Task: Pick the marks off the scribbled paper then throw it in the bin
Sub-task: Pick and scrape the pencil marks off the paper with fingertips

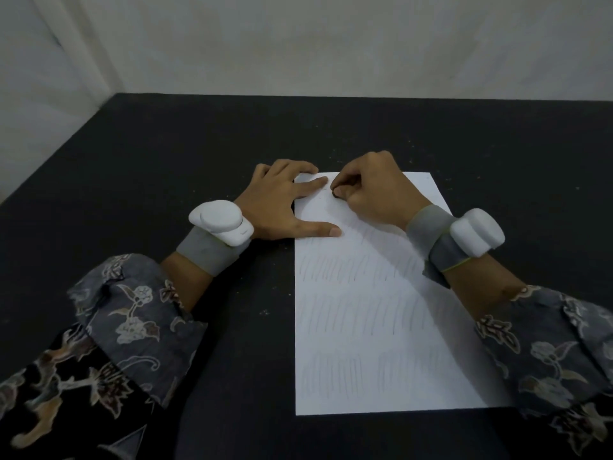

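Lying flat on the dark surface [166, 154], toward its right half, a white sheet of paper [381, 327] runs lengthwise from the near edge toward the middle. Faint pencil scribbles [358, 320] cover it in several rows of slanted strokes; the far left portion of the sheet looks paler, almost bare.

Left hand [275, 204]: grip released, fingers straight and spread. Palm sits on the surface just off the paper's left edge; forefinger and thumb reach over that edge and press onto the sheet near its far left corner.

Right hand [374, 190]: fingers curled inward, tips bunched together, pinching a small dark object [335, 194] against the paper close to the far edge. Object too small to identify. It sits just beside the left forefinger tip, not clearly touching it.

Both wrists carry grey straps with white rounded devices, left [220, 224] and right [477, 235]. Floral patterned sleeves [132, 313] cover both forearms. Small pale specks dot the surface around the sheet. White wall [298, 44] stands behind the far edge.
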{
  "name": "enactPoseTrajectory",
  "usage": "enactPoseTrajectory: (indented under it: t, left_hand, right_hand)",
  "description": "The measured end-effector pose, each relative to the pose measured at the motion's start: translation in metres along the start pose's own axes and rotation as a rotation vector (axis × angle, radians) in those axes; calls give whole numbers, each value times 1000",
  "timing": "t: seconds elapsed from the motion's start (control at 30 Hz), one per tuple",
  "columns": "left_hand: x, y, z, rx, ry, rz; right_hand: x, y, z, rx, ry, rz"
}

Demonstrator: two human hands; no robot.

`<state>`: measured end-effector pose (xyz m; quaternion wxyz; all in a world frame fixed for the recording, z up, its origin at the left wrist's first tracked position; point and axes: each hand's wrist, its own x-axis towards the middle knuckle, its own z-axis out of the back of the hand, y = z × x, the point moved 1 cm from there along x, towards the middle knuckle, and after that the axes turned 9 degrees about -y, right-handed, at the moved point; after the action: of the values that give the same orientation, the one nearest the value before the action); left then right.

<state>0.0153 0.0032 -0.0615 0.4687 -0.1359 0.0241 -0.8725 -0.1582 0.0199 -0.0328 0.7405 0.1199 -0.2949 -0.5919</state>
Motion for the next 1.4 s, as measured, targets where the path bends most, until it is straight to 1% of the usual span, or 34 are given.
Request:
enactPoseTrajectory:
  t: [0.1,0.13,0.3,0.43,0.47,0.6,0.67,0.7,0.8,0.83,0.87,1.0,1.07,1.17,1.2,1.27,1.37,1.4]
  left_hand:
    - [1,1,-1,3,6,0]
    - [1,1,-1,4,10,1]
    - [2,1,-2,18,13,4]
    - [2,1,-2,17,-4,-4]
    - [1,1,-2,18,-4,-5]
    - [2,1,-1,7,10,0]
    - [2,1,-1,4,10,2]
    - [2,1,-2,2,6,1]
    - [1,1,-2,4,-3,-5]
    - [2,2,-2,7,0,-6]
    - [2,2,-1,10,4,-6]
    - [1,1,-2,10,0,-3]
    - [1,2,-2,10,1,-4]
    - [1,2,-2,9,-15,-9]
    - [0,1,-2,8,-15,-10]
    - [0,0,-1,3,-11,-8]
    - [0,-1,1,0,-13,-3]
    - [0,-1,1,0,-17,-2]
  right_hand:
    - [-2,4,4,34,134,34]
    - [-2,4,5,42,152,35]
    - [2,-1,1,1,19,7]
    - [0,2,4,38,140,35]
    - [0,1,4,38,139,28]
    - [6,-7,1,3,-23,-46]
    - [6,-7,0,3,-56,-64]
    - [5,-6,1,6,-28,-51]
    - [2,0,5,35,144,13]
    - [2,1,6,41,166,14]
    - [3,0,6,38,152,4]
    - [6,-7,3,12,-6,-52]
    - [3,-5,3,31,51,-23]
    - [0,4,8,69,225,39]
    - [1,5,8,69,235,34]
    - [5,1,6,50,166,0]
    - [8,-4,0,19,-8,-54]
    - [8,-4,-1,21,-25,-61]
